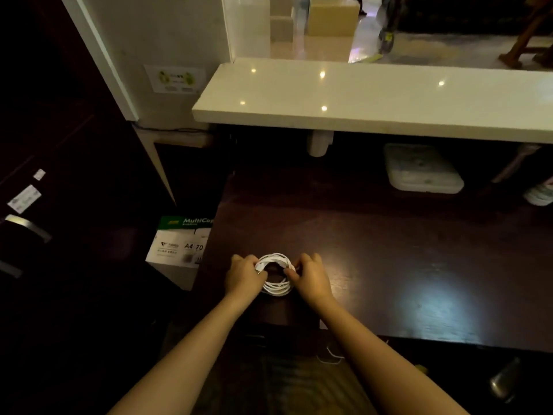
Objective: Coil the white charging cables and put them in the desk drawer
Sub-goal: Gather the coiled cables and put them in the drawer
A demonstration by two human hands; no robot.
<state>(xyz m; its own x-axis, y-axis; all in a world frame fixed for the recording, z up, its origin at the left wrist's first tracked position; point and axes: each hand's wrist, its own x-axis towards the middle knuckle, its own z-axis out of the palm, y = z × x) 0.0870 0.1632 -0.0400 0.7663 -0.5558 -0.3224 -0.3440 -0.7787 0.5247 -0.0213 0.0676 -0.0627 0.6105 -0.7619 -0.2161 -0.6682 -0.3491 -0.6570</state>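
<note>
- Where the frame's bottom edge cuts them off, two bare forearms reach forward over a dim lap, and a thin loose white strand (330,354) lies just under the near edge of the desk, its ends hard to trace.
- The left hand (244,278) pinches the left side of the white cable coil (276,274), its fingers curled closed around the bundled loops there.
- The right hand (311,280) grips the coil's right side, thumb and fingers shut on the strands.
- The coil is a compact ring of several turns of thin, bright white cord, stacked loosely so single loops show at the near edge; the middle is an open dark hole. A short white end piece sits at the upper left of the ring beside the left fingers.
- The ring is held between both hands at the near left part of the dark wooden desk (389,250); I cannot tell if it touches the surface.
- Left of the desk, on the floor, stands a ream of A4 paper (179,244) with a green band.
- Farther back, a pale stone counter (359,97) overhangs the desk, and a white flat package (422,169) rests in the shadow beneath it.
</note>
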